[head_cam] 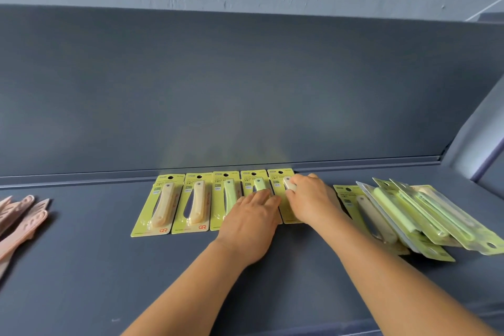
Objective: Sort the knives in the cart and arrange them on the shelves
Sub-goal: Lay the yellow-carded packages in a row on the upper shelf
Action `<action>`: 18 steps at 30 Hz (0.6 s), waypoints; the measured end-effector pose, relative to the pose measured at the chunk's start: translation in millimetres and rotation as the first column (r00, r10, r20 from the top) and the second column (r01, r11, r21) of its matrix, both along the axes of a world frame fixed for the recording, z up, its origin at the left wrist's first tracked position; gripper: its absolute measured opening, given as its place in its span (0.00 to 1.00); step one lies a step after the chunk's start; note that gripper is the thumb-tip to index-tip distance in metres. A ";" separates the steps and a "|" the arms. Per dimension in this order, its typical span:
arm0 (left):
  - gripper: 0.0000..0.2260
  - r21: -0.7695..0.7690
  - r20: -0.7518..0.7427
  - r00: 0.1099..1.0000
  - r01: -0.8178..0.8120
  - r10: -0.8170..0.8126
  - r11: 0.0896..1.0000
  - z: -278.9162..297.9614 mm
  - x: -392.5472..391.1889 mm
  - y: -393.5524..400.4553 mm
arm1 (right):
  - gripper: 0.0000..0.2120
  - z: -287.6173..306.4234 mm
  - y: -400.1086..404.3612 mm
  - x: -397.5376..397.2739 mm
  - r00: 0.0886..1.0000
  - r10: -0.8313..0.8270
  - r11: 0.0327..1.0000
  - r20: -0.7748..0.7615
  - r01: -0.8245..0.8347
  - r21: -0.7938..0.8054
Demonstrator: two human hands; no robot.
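Several fruit knives in yellow-green card packs lie side by side on the dark blue shelf [81,267], against its back lip. The two leftmost packs [159,206] hold cream-handled knives; the pack beside them [225,194] holds a green one. My left hand [252,222] lies flat with straight fingers on the fourth pack [255,181]. My right hand [309,198] rests on the fifth pack [281,179], fingers bent over its knife handle. A loose pile of more packs [414,218] lies to the right.
Several pink knife-shaped items [19,221] lie at the shelf's left edge. The shelf's upright back panel [245,90] rises behind the row. A slanted side panel [480,139] closes the right end. Bare shelf surface lies in front of the row.
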State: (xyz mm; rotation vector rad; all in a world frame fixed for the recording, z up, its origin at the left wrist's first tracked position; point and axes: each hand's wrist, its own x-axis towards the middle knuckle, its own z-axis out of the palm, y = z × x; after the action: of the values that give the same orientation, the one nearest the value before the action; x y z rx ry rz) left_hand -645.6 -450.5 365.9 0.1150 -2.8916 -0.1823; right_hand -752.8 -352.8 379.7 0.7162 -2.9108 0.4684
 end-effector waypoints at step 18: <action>0.19 -0.021 0.067 0.991 0.115 -0.113 0.993 2.6 -12.5 23.8 | 0.24 4.7 67.2 17.1 0.976 0.187 0.980 0.115 -0.193 0.040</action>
State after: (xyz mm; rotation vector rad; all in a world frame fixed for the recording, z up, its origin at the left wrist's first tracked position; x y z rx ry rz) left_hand -658.1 -426.6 368.6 -0.0494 -2.9672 -0.1653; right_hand -735.8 -285.6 384.4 1.0141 -2.9797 0.4681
